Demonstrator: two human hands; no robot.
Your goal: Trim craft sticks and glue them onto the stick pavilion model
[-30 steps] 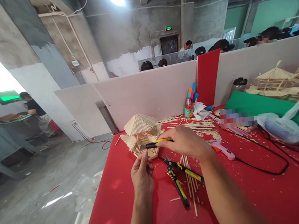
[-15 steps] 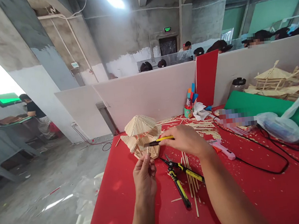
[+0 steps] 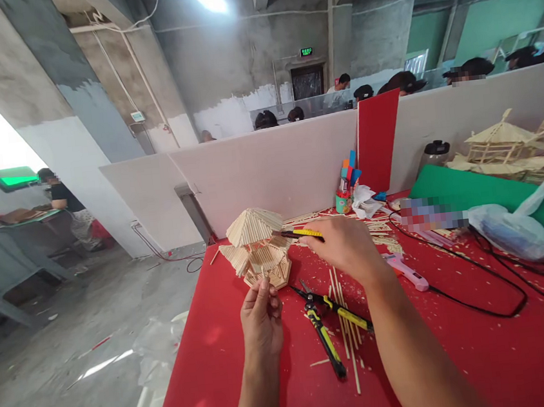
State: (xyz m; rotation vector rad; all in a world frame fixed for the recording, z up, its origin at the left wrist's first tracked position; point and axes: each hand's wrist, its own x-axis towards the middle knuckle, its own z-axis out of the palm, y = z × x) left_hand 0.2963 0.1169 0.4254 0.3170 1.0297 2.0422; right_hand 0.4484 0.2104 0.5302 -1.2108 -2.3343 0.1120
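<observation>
Between thumb and fingers, my left hand pinches a short wooden stick whose tip points up. My right hand is closed round a yellow and black utility knife, with its blade end toward the left. Behind both hands stands a small pavilion model of pale sticks, with a pointed roof and a many-sided base; the knife's front end overlaps its right side in view. Below my right hand lie black and yellow pliers, handles spread, across several loose sticks.
A pink glue gun with a black cord lies right of my forearm. Farther back are a pot of markers, crumpled tissue, a plastic bag and a larger stick model. A white partition borders the red table.
My right hand has lifted the knife up and right, away from the stick in my left hand. My left hand stays nearly in place.
</observation>
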